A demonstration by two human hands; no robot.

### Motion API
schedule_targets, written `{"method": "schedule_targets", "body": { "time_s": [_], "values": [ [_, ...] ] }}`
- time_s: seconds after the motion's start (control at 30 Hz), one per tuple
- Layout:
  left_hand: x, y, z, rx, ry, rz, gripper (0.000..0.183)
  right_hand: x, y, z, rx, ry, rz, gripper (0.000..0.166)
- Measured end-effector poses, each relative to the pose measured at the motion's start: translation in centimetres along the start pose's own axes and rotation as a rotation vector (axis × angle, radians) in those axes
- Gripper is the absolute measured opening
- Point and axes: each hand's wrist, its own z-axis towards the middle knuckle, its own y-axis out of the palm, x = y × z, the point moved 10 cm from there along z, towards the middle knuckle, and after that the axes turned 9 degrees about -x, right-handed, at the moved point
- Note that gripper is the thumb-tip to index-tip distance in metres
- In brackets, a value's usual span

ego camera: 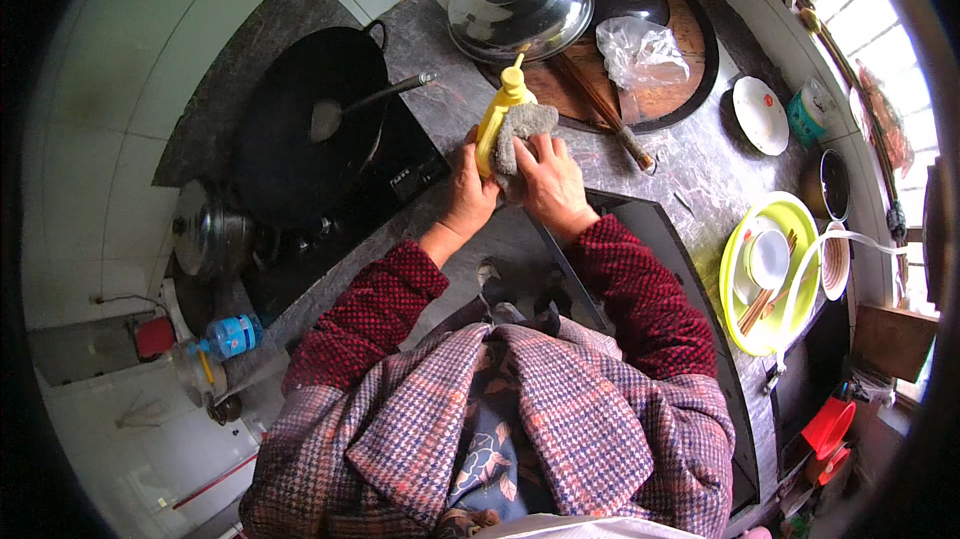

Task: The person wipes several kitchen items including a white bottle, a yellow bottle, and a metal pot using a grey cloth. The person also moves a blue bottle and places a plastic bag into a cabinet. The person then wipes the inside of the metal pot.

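Observation:
My left hand [470, 194] grips a yellow squeeze bottle [493, 121] with a narrow spout that tilts up and away from me. Pressed against the bottle's right side is a grey cloth [525, 126], held in my right hand [553, 182]. Both hands are over the counter's front edge, close together. The lower part of the bottle is hidden behind my fingers and the cloth. Beyond the spout lies a domed glass pot lid [517, 10] with a black knob.
Left stands a black wok [300, 133] with a ladle [367, 100] on a cooktop [409, 171]. A round wooden board [694, 81] carries a clear plastic bag [641, 51] and a bundle of sticks [600, 100]. Right, a yellow-green basin [806, 231] holds bowls [769, 259] and chopsticks [752, 314].

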Motion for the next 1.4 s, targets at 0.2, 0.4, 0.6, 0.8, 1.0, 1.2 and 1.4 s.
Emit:
{"method": "schedule_targets", "body": {
  "time_s": [0.2,0.4,0.6,0.8,1.0,1.2,1.4],
  "values": [
    [-1.4,-0.2,0.4,-0.017,-0.085,0.012,0.061,7.6,0.4,0.6,-0.422,0.213,-0.568,0.032],
    [-0.6,-0.8,0.2,-0.029,-0.055,0.052,0.059,9.9,-5.9,-5.4,0.109,0.458,0.309,0.046],
    [-0.9,0.3,-0.2,-0.069,-0.175,-0.004,0.059,-2.3,0.0,-2.0,0.196,0.045,-0.078,0.049],
    [-2.4,-0.2,-0.4,-0.055,-0.267,0.127,0.043,3.6,-0.2,3.3,0.042,0.100,-0.190,0.041],
    [-3.3,0.6,-2.7,0.225,-0.067,0.037,0.069,6.6,1.4,3.5,-0.026,0.172,0.044,0.034],
    [-3.9,-2.1,6.9,0.088,-0.197,0.243,0.085,6.2,6.7,1.3,0.091,0.180,0.311,0.039],
    [1.8,4.3,10.6,-0.410,0.246,0.742,0.087,8.9,6.9,0.7,0.020,0.266,0.260,0.039]
  ]
}}
